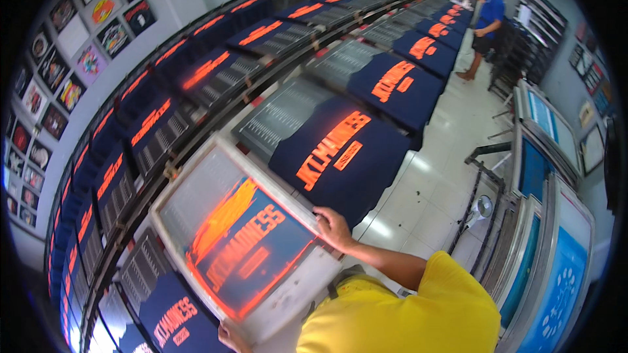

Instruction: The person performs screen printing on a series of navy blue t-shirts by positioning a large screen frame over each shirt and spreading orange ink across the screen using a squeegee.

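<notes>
Though part-hidden, two hands (333,230): grip seemingly pinched on one ink-smeared screen frame (289,291).

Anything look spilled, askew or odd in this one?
Nothing seriously wrong stands out. Orange ink lies in ragged streaks on the screen, outside the lettering, which looks messy. A few small dark specks stand out against the pale floor; what they are is unclear.

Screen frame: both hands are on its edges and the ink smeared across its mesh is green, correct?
The ink is orange, not green, as the head view shows; the left hand and right hand are on the edges of the screen frame.
</notes>
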{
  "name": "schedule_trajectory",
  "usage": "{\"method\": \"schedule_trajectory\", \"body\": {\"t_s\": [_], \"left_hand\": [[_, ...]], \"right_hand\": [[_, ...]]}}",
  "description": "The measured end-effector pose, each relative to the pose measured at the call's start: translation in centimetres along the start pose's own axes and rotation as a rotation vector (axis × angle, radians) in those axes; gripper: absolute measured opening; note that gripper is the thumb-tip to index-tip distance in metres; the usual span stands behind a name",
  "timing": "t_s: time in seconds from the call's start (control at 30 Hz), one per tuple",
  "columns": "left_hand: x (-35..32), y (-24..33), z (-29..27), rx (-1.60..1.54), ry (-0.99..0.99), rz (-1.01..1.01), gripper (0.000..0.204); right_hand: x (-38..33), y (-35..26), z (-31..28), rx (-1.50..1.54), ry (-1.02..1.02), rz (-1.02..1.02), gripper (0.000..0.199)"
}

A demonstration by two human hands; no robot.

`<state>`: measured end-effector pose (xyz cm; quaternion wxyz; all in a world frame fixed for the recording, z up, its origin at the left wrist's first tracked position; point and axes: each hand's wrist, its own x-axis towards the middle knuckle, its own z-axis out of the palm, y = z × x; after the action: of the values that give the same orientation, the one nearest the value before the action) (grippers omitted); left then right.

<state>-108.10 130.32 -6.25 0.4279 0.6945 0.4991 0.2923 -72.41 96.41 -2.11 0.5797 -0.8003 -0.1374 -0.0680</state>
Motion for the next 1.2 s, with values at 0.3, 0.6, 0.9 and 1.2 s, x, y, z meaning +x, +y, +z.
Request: {"method": "schedule_trajectory", "body": {"t_s": [0.3, 0.6, 0.9, 1.2], "left_hand": [[0.3, -1.4, -2.1, 0.114, 0.057, 0.219, 0.041], [-11.9, 14.3, -6.3, -0.281, -0.357, 0.162, 0.037], [-15.6, 12.5, -0.6, -0.164, -1.011, 0.011, 0.036], [-15.8, 6.9, 6.1, -0.378, -1.075, -0.393, 0.050]], "right_hand": [[-0.1, -2.0, -0.2, -0.098, -0.014, -0.336, 0.029], [-6.3, -8.9, -1.5, -0.293, -0.905, -0.821, 0.047], [-7.5, -8.1, 0.1, -0.536, -1.143, -0.968, 0.075], [-6.6, -12.5, 3.3, -0.673, -0.978, -0.885, 0.042]]}}
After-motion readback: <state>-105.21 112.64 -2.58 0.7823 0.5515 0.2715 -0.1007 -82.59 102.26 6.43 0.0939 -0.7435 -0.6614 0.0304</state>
